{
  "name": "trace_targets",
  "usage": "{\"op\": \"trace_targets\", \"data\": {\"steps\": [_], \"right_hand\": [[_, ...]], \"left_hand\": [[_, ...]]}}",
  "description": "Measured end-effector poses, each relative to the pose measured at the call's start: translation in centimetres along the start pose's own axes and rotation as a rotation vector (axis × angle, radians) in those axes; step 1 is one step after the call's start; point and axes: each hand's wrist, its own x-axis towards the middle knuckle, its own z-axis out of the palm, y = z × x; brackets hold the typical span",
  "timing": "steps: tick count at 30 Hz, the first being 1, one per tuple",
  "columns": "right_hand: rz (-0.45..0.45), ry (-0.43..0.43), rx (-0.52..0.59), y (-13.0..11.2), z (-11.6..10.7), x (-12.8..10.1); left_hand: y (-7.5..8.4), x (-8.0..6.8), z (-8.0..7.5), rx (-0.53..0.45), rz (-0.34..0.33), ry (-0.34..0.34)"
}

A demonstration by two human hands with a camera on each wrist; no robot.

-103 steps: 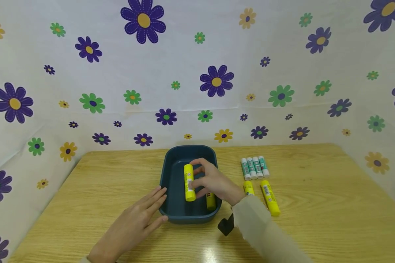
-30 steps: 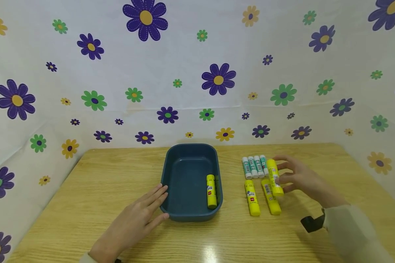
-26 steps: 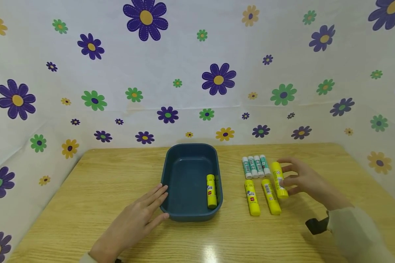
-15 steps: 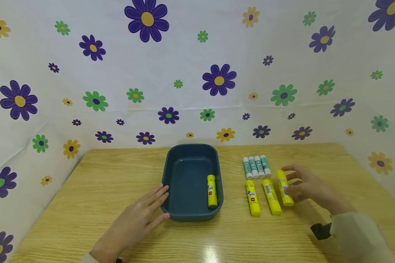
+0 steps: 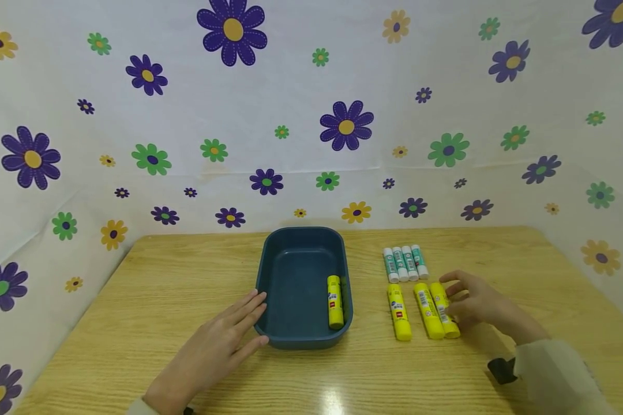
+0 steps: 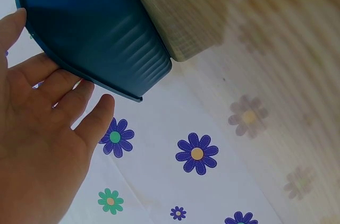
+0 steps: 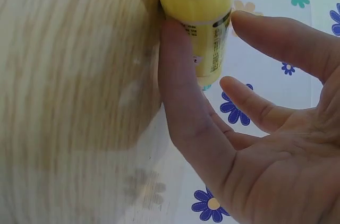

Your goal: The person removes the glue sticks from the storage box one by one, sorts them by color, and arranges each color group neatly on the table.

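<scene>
My right hand [image 5: 475,305], at lower right of the head view, has its thumb and fingers loosely curled around the yellow glue stick [image 5: 444,309], which lies on the table [image 5: 161,288] just beside two other yellow sticks [image 5: 413,310]. My left hand [image 5: 213,351] lies flat, fingers straight, touching the blue tray [image 5: 270,276] at frame centre.

1. A tray [image 5: 270,276] stood on the table [image 5: 135,300] near its middle.
2. One glue stick [image 5: 334,301] lay inside the tray, along its right wall.
3. The left hand [image 5: 213,351] rested on the table, touching the tray's near-left corner.
4. Right of the tray, four small glue sticks [image 5: 405,263] lay side by side.
5. In front of them lay three larger glue sticks [image 5: 420,310] in a row.
6. The right hand [image 5: 480,305] touched the rightmost one [image 5: 443,309].
</scene>
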Motion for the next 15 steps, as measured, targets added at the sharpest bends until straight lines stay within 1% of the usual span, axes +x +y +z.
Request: {"op": "trace_targets", "data": {"steps": [6, 15], "right_hand": [[-0.013, -0.014, 0.051, 0.24, -0.10, 0.03], [-0.032, -0.015, 0.070, 0.21, 0.22, -0.04]], "left_hand": [[-0.01, 0.00, -0.05, 0.000, -0.001, -0.004], [0.07, 0.03, -0.03, -0.002, -0.001, -0.002]]}}
